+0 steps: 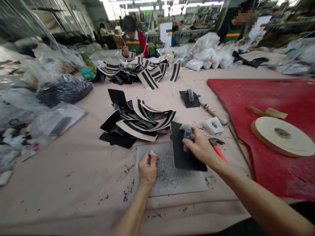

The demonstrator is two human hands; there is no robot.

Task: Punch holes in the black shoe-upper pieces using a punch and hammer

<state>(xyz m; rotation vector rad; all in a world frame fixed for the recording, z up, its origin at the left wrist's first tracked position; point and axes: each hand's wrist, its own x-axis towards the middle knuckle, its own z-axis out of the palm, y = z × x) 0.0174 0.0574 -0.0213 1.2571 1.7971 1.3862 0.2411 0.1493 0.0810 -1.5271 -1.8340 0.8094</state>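
Note:
My right hand (200,146) is closed round a plastic-wrapped handle (188,132) fixed to a black panel (180,160). That panel is tilted over the right part of a grey board (169,188) strewn with black bits. Over the board's left side, my left hand (148,170) pinches a small whitish piece (151,152), whose kind I cannot make out. Beyond the board lies a heap of black panels with cream-striped backs (137,129). Another black panel with a wrapped handle (190,100) rests farther back on its own.
Right of the board are a red-handled tool (219,150), a white block (213,126) and a stick (211,111). A tape roll (283,136) lies on a red sheet (265,177). Plastic bags (64,90) crowd the left. Two people work across the table near more striped panels (147,79).

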